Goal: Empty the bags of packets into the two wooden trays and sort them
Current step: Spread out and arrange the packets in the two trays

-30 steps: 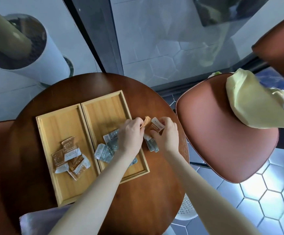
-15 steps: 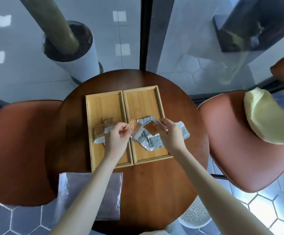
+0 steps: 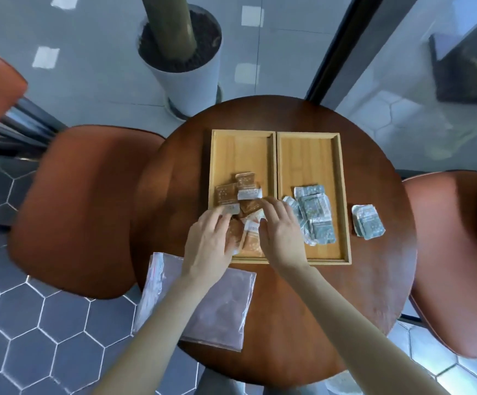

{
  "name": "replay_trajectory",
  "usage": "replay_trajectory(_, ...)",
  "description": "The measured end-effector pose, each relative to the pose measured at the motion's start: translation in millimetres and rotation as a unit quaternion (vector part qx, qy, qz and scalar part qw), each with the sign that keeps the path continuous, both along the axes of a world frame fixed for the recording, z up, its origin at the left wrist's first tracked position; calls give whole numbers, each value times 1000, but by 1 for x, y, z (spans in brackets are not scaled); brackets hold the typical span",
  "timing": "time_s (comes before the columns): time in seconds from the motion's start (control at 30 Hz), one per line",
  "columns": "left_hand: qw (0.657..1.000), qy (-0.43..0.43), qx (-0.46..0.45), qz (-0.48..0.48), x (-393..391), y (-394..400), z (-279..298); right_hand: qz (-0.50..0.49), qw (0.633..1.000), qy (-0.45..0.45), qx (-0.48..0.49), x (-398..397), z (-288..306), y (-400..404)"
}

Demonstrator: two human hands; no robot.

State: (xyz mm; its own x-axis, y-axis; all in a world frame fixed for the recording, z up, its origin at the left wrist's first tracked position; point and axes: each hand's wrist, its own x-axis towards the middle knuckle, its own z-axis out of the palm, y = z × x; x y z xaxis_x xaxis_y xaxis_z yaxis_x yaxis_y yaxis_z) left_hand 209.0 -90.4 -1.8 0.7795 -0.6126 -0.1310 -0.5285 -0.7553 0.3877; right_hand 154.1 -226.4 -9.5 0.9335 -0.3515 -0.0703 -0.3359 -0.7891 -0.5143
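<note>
Both hands flat, fingers spread loose over brown packets (image 3: 244,195) in left tray (image 3: 241,149). Left hand (image 3: 210,242), right hand (image 3: 281,233). Stray grey packets (image 3: 368,222) at 3 o'clock, outside right tray (image 3: 308,149), right hand nearer.

View: you have one wide-angle head camera, no second view to overlap.
Position: it sits above the round table (image 3: 274,323), near your 6 o'clock edge.
Facing: it looks steeply down toward 12 o'clock.
Nearness: close; your forearms enter from 6 o'clock.
Edges: straight lines bow at the margins.
</note>
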Motion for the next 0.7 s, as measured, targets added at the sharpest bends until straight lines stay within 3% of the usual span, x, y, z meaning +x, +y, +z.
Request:
replay_trajectory(0.13,996,-9,48,-77,-6,-13,-16,113,989,69,-63,18,-9,-6)
replay_trajectory(0.27,993,19,106,-55,-11,-17,-31,146,971,180,-63,39,-22,-24)
replay_trajectory(0.43,994,24,95,-44,-9,-14,-37,140,982,84,-95,16,-22,-20)
replay_trajectory(0.63,993,10,113,-45,7,-19,-32,93,977,158,-104,9,-26,-25)
replay_trajectory(0.7,991,22,120,-45,14,-20,-31,85,984,128,-86,7,-22,-24)
